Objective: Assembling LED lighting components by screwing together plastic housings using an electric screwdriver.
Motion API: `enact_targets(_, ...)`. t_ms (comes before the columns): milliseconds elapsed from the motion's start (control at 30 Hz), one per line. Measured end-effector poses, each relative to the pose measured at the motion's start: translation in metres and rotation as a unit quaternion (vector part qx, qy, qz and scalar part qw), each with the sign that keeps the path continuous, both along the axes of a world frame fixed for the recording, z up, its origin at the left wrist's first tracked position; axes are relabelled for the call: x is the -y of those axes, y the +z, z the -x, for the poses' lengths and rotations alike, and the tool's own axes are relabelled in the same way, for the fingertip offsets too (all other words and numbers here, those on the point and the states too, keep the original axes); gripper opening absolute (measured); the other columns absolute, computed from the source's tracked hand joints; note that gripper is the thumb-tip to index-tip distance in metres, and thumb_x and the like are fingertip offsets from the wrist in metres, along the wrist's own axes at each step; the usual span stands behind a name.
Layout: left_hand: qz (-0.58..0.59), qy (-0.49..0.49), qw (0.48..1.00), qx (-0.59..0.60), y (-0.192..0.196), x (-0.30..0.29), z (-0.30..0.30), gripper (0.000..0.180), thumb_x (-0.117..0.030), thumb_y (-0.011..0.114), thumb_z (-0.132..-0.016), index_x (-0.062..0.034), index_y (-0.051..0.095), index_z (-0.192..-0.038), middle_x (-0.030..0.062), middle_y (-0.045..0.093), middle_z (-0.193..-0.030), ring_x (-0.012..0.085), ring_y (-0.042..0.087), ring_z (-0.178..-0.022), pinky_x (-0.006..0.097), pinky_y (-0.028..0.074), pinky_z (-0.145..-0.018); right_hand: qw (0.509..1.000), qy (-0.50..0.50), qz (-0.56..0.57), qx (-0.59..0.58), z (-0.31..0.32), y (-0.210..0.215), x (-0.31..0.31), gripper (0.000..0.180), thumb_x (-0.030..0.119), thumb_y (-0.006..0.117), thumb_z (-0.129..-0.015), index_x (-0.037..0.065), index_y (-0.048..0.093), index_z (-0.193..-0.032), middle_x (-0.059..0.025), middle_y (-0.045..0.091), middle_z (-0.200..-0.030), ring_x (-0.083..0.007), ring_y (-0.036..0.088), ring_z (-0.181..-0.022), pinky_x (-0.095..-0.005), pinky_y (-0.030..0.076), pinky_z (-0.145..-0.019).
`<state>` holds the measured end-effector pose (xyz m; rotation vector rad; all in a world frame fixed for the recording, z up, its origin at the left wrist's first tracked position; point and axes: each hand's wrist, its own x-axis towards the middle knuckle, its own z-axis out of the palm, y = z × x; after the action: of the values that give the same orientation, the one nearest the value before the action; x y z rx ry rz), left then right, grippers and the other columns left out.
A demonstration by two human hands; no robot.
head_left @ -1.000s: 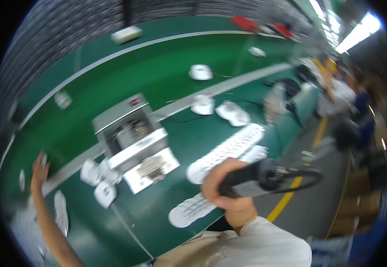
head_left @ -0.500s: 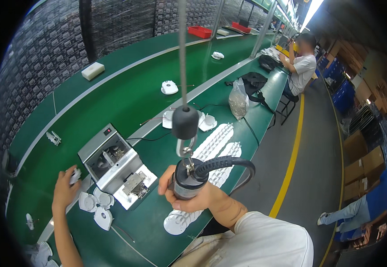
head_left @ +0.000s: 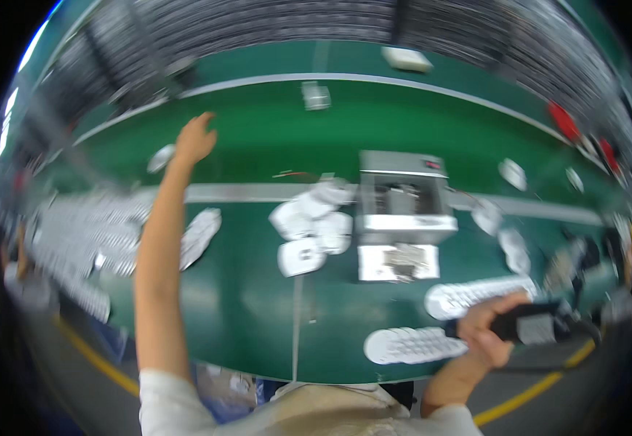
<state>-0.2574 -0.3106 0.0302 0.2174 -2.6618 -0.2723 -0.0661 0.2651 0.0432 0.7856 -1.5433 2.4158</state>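
My left hand [head_left: 196,139] reaches far out over the bright green belt. Its fingers look apart with nothing visible between them, though motion blurs them. Just left of its wrist lies a white part [head_left: 161,158]. A black electric screwdriver [head_left: 530,325] lies nearly sideways in the grip of my right hand [head_left: 486,328], low at the right, its cable trailing from the far end. Beneath and beside that hand are two rows of overlapping white round parts [head_left: 410,346]. A grey metal machine [head_left: 407,225] with an open top stands ahead, between my hands.
White housings [head_left: 303,256] are heaped left of the machine. Many white parts [head_left: 87,229] cover the table at far left. A small white piece [head_left: 316,96] and another white part [head_left: 512,174] lie on the belt. A pale block [head_left: 407,59] sits on the back ledge.
The view has swung left. My left hand has moved from beside the machine out along the belt, away from the small white piece at its fingers. The screwdriver has tipped from upright to sideways.
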Motion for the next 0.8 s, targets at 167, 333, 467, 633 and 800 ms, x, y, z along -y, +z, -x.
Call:
enact_targets(167,0.037,0.319,0.944,0.068,-0.032,0.047,-0.027,0.052,-0.036,0.056,-0.082,-0.0100,0.051,-0.127,0.0228,0.056,-0.122,0.0414,0.054,-0.112,0.049,0.042,-0.096,0.999,-0.043,-0.014,-0.014,-0.001,0.009,-0.004,0.046,0.009,0.070,-0.072,0.003,0.037,-0.104,-0.0030,0.042,-0.054,-0.0125,0.040,-0.039,-0.0259,0.037,-0.036)
enact_targets(333,0.137,0.049,0.978,0.151,-0.121,0.239,-0.051,0.050,-0.037,0.047,-0.093,-0.0091,0.046,-0.135,0.0230,0.051,-0.129,0.0413,0.053,-0.113,0.044,0.045,-0.093,0.998,-0.065,0.019,0.005,0.005,-0.001,0.026,0.044,-0.001,0.064,-0.068,0.001,0.040,-0.105,-0.0096,0.048,-0.056,-0.0203,0.048,-0.045,-0.0342,0.042,-0.041)
enact_targets(467,-0.061,0.071,0.993,-0.077,-0.125,0.389,-0.049,0.071,-0.040,0.058,-0.089,-0.0088,0.029,-0.145,0.0272,0.053,-0.126,0.0364,0.056,-0.111,0.040,0.044,-0.091,0.991,-0.133,0.034,0.003,0.019,0.002,0.006,0.041,0.005,0.065,-0.073,0.000,0.042,-0.106,-0.0111,0.051,-0.059,-0.0190,0.050,-0.046,-0.0323,0.042,-0.043)
enact_targets(633,-0.139,-0.046,0.987,0.073,-0.098,0.113,0.054,0.069,-0.035,0.063,-0.085,-0.0038,0.037,-0.140,0.0261,0.056,-0.123,0.0350,0.057,-0.109,0.041,0.045,-0.088,0.986,-0.128,0.000,-0.103,0.016,0.015,0.012,0.074,0.053,0.053,-0.088,-0.008,0.037,-0.126,-0.0166,0.057,-0.071,-0.0187,0.053,-0.047,-0.0323,0.045,-0.046)
enact_targets(800,-0.068,0.014,0.981,0.181,-0.082,0.208,0.011,0.064,-0.032,0.066,-0.082,-0.0008,0.044,-0.134,0.0243,0.058,-0.120,0.0349,0.058,-0.107,0.041,0.045,-0.087,0.993,-0.101,0.053,-0.035,0.009,0.009,0.003,0.065,0.042,0.035,-0.099,-0.010,0.026,-0.137,-0.0259,0.061,-0.082,-0.0301,0.059,-0.050,-0.0374,0.049,-0.045)
